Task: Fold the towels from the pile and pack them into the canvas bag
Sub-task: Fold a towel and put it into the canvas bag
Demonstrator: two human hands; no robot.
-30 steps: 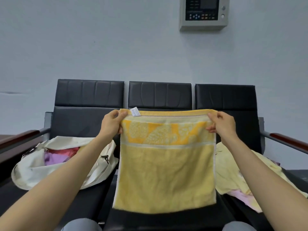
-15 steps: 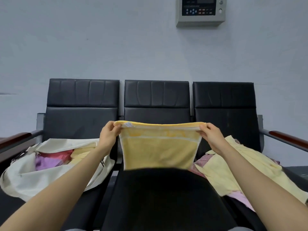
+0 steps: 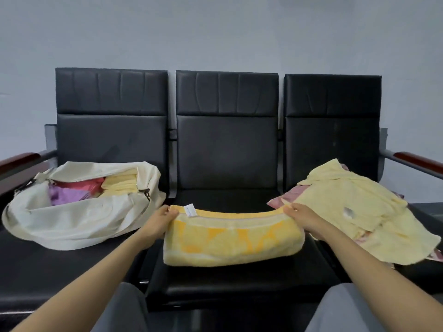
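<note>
Both hands, left (image 3: 157, 225) and right (image 3: 305, 220), pinch the folded yellow towel (image 3: 230, 240) on the middle seat (image 3: 225, 276).

Three seats (image 3: 226, 152), one canvas bag (image 3: 79, 224), one orange-yellow towel (image 3: 232, 240), two hands (image 3: 157, 225) (image 3: 309, 222)

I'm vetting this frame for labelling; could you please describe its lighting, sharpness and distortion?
Head view: soft, even light, no hard shadows, a dull sheen on the seat backs; head view: slightly soft overall, yet the yellow towel shows its pattern clearly; head view: wide-angle distortion slants the armrests.
</note>
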